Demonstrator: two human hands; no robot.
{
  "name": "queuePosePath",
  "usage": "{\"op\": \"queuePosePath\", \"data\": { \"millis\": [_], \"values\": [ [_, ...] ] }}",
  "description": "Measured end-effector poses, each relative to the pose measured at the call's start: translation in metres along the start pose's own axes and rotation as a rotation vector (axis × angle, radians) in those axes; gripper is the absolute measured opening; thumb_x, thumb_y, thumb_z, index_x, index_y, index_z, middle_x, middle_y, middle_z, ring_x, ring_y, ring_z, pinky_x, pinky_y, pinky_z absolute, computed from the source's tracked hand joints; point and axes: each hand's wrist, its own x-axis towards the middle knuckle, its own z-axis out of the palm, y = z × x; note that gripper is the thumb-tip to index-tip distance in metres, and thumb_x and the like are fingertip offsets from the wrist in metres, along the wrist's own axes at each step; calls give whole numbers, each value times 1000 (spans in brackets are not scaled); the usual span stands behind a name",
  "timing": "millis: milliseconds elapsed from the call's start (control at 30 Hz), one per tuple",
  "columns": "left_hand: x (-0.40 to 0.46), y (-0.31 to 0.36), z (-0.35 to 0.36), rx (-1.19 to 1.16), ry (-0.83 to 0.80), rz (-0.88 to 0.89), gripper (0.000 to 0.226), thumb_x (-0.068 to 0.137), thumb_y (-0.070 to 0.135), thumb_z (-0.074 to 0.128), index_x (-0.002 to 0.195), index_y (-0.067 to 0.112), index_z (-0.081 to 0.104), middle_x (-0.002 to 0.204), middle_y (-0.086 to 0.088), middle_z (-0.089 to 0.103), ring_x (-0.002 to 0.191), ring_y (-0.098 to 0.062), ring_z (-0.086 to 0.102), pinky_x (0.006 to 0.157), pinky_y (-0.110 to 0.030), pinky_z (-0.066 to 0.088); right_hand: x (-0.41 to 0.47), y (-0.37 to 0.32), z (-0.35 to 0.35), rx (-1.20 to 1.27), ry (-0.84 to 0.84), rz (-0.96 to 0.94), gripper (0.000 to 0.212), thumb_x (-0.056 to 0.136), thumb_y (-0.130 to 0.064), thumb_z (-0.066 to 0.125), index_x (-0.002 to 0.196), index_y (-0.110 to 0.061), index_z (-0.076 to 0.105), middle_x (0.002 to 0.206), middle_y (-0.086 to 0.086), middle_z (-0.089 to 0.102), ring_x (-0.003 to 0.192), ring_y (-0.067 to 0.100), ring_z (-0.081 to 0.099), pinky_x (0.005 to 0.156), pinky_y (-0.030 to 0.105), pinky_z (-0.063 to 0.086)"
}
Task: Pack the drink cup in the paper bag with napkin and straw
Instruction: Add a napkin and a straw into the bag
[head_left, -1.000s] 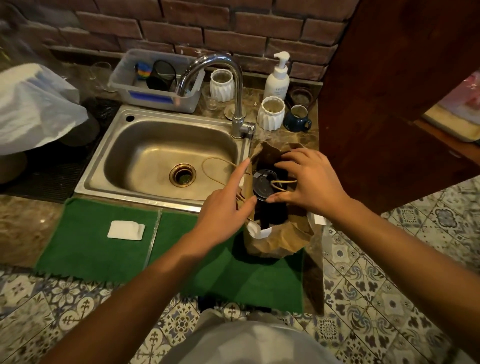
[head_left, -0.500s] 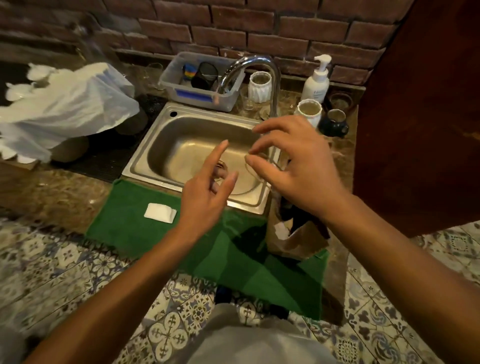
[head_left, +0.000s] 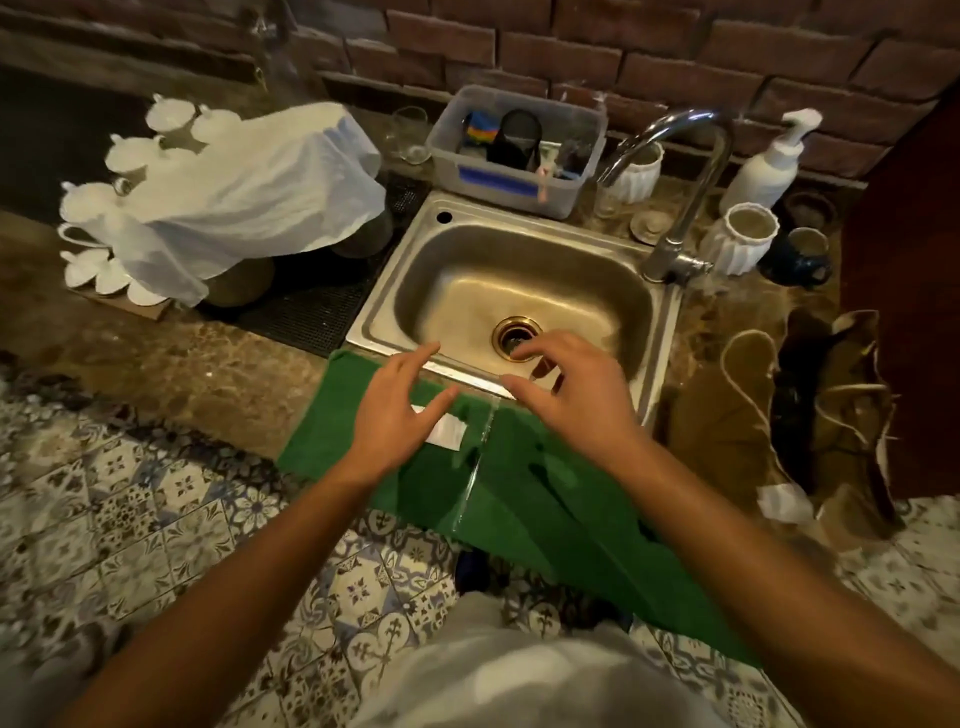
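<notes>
While both our hands hover empty over the green mat (head_left: 363, 441), left hand (head_left: 400, 410) spread just above the folded napkin (head_left: 448, 431), right hand (head_left: 566, 395) loosely open near the sink (head_left: 519, 291) rim, the straw (head_left: 475, 462) lies beside the napkin. Paper bag (head_left: 831, 415) stands well apart on our right, something dark inside, likely the cup. Our judgement: pinch napkin by an edge, lift straw mid-length, keep the bag mouth open.

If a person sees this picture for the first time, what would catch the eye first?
Probably the two open hands, left hand and right hand, hovering over the bright green mat before the steel sink. Next, the brown paper bag standing at the right.
</notes>
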Motion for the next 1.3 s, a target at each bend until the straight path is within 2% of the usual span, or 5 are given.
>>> {"op": "queuePosePath", "data": {
  "millis": [133, 333, 467, 900, 1300],
  "values": [
    [16, -47, 1, 154, -145, 67, 69, 91, 51, 66, 152, 28, 43, 147, -4, 53, 131, -28, 50, 108, -43, 44, 2, 10, 49, 40, -59, 199, 31, 86, -40, 77, 114, -27, 72, 114, -9, 70, 85, 10, 67, 84, 41, 58],
    [31, -83, 11, 227, -292, 91, 70, 92, 48, 66, 153, 28, 41, 146, -6, 56, 132, -30, 49, 108, -46, 44, 0, 31, 103, -89, -224, 517, 61, 81, -51, 79, 133, -25, 59, 126, 0, 70, 99, 19, 69, 89, 42, 57],
    [36, -90, 16, 256, -325, 136, 69, 91, 43, 68, 152, 28, 41, 145, -7, 57, 130, -30, 51, 105, -45, 45, -2, 39, 122, -110, -376, 661, 80, 78, -60, 78, 143, -27, 45, 111, 4, 71, 96, 25, 68, 80, 39, 57],
    [38, -97, 32, 502, -509, 207, 75, 93, 50, 64, 157, 31, 31, 124, -7, 62, 112, -27, 55, 93, -39, 46, -1, 36, 157, -301, -297, 768, 52, 88, -50, 71, 128, -22, 53, 111, 3, 71, 100, 27, 69, 77, 33, 53],
    [35, -96, 31, 390, -488, 138, 34, 93, 49, 65, 115, 24, 70, 116, -1, 59, 109, -20, 51, 92, -34, 45, -11, 43, 175, -325, -334, 848, 22, 93, -36, 65, 83, -19, 73, 81, -1, 71, 77, 19, 68, 74, 32, 60]
  ]
}}
